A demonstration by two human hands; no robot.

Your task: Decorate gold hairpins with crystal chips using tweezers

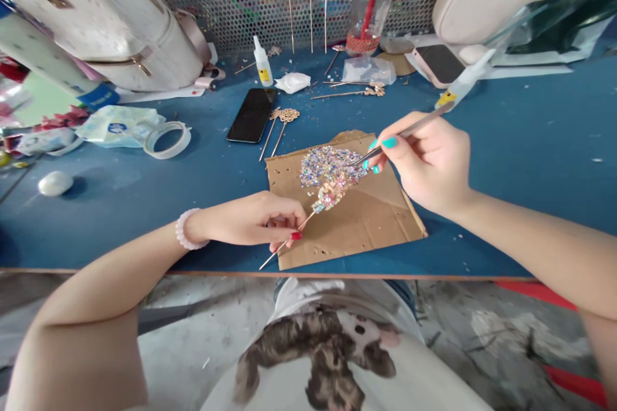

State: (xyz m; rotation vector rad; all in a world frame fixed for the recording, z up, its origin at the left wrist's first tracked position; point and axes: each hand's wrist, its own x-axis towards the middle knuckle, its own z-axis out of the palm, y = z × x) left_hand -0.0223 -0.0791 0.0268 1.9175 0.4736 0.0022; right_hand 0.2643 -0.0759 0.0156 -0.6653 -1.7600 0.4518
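My left hand point(270, 219) is closed around the thin metal stem of a hairpin point(330, 195). The hairpin's ornamental head, partly covered in small shiny stones, lies over a piece of brown cardboard point(357, 225). In my right hand point(424, 160) is a pair of tweezers point(414, 130), held pinched like a pen. Their tips reach down to a pile of tiny multicoloured rhinestones point(322, 166) on the cardboard, just beyond the hairpin's head. Whether the tips grip a stone is too small to tell.
Beyond the cardboard lie a black phone point(251, 115), bare hairpins point(288, 115) and a glue bottle point(263, 63). A roll of tape point(167, 140) is at left. Finished hairpins point(310, 6) stand against the mesh panel, near a lidded cup point(369, 9). Another glue bottle point(463, 83) is beyond my right hand.
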